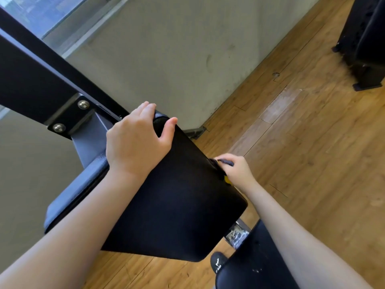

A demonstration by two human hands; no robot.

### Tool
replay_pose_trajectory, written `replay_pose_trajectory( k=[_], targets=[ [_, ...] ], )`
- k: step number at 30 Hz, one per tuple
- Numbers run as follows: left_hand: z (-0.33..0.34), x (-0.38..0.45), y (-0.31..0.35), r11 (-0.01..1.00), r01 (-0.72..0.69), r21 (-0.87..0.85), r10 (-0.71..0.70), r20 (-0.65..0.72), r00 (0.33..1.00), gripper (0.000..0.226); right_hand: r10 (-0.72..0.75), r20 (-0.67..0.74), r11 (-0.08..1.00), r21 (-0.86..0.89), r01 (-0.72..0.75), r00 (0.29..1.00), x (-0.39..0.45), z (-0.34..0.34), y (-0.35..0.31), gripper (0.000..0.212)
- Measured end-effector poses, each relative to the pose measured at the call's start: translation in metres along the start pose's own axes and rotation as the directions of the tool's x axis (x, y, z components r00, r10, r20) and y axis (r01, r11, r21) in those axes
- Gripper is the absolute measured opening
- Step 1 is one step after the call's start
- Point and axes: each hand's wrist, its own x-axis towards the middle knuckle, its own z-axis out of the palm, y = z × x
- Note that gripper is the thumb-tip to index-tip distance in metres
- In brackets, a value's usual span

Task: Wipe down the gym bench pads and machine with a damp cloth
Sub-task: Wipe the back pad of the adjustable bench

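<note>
A black padded back rest [177, 205] of the gym machine slants through the middle of the head view. My left hand [137, 140] grips its top edge, fingers curled over the far side and thumb on the front. My right hand [235, 170] is pressed against the pad's right side edge, shut on a dark cloth [224, 162] with a bit of yellow [227, 180] showing under the palm. Most of the cloth is hidden by the hand and the pad. A black seat pad [256, 261] lies at the lower right, under my right forearm.
The machine's black steel frame [35, 80] with a bolted bracket [70, 115] runs across the upper left. A grey wall [166, 49] stands behind. Wooden floor [312, 153] spreads to the right, with another black machine base [364, 49] at the top right. A black shoe [217, 261] shows below the pad.
</note>
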Motion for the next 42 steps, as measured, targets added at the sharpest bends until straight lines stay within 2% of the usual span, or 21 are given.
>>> replay_pose_trajectory(
  k=[2, 4, 6, 8, 10, 12, 17, 24, 26, 30, 34, 37, 39, 41, 42],
  targets=[
    [0.0, 0.001, 0.0, 1.0, -0.001, -0.008, 0.001, 0.004, 1.0, 0.055, -0.177, 0.004, 0.983, 0.052, 0.177, 0.984, -0.002, 0.003, -0.028, 0.02],
    [0.0, 0.001, 0.0, 1.0, -0.006, -0.017, 0.006, 0.009, 1.0, 0.056, -0.21, 0.005, 0.977, 0.02, 0.21, 0.978, -0.006, 0.004, -0.027, 0.02],
    [-0.001, 0.001, 0.0, 1.0, -0.011, -0.019, 0.011, 0.004, 1.0, 0.056, -0.115, -0.001, 0.993, -0.019, 0.115, 0.993, -0.01, 0.001, 0.009, 0.023],
    [-0.001, 0.0, 0.0, 1.0, -0.011, -0.017, 0.011, -0.003, 1.0, 0.055, 0.095, -0.045, 0.99, -0.1, -0.099, 0.995, -0.017, -0.006, 0.062, 0.028],
    [0.0, 0.0, 0.0, 1.0, -0.011, -0.013, 0.011, -0.005, 1.0, 0.055, 0.321, -0.09, 0.93, -0.157, -0.332, 0.943, -0.024, -0.018, 0.113, 0.024],
    [0.0, 0.0, 0.0, 1.0, -0.015, -0.005, 0.015, -0.011, 1.0, 0.054, 0.471, -0.108, 0.871, -0.098, -0.481, 0.875, -0.027, -0.027, 0.146, 0.017],
    [0.0, 0.0, 0.0, 1.0, -0.018, 0.0, 0.018, -0.012, 1.0, 0.056, 0.561, -0.16, 0.828, 0.076, -0.556, 0.812, -0.021, -0.027, 0.169, 0.02],
    [0.001, 0.0, 0.001, 1.0, -0.021, -0.002, 0.021, -0.02, 1.0, 0.055, 0.621, -0.092, 0.756, -0.192, -0.626, 0.778, -0.016, -0.038, 0.179, 0.02],
    [0.001, 0.0, 0.001, 1.0, -0.026, 0.006, 0.026, -0.028, 0.999, 0.054, 0.616, -0.102, 0.758, -0.195, -0.623, 0.781, -0.014, -0.034, 0.174, 0.02],
    [0.002, -0.001, 0.0, 0.999, -0.035, 0.013, 0.035, -0.038, 0.999, 0.054, 0.474, -0.096, 0.853, -0.196, -0.483, 0.875, -0.009, -0.027, 0.136, 0.023],
    [0.002, -0.002, 0.001, 0.999, -0.04, 0.002, 0.04, -0.037, 0.999, 0.053, 0.2, -0.025, 0.979, 0.033, -0.199, 0.979, -0.011, -0.018, 0.069, 0.017],
    [0.0, -0.001, 0.001, 1.0, -0.028, -0.012, 0.027, -0.016, 0.999, 0.054, -0.01, 0.003, 1.0, 0.027, 0.01, 1.0, -0.013, -0.011, 0.043, 0.019],
    [-0.001, -0.001, 0.001, 1.0, -0.025, -0.016, 0.025, -0.008, 1.0, 0.055, 0.018, 0.045, 1.0, -0.011, -0.018, 0.999, -0.014, -0.012, 0.058, 0.022],
    [-0.001, -0.002, 0.001, 0.999, -0.03, -0.016, 0.03, -0.008, 1.0, 0.055, 0.212, 0.027, 0.976, -0.06, -0.21, 0.977, -0.02, -0.017, 0.094, 0.023],
    [-0.001, -0.002, 0.001, 0.999, -0.033, -0.016, 0.033, -0.01, 0.999, 0.055, 0.334, -0.003, 0.939, -0.085, -0.333, 0.942, -0.024, -0.022, 0.115, 0.022]
  ],
)
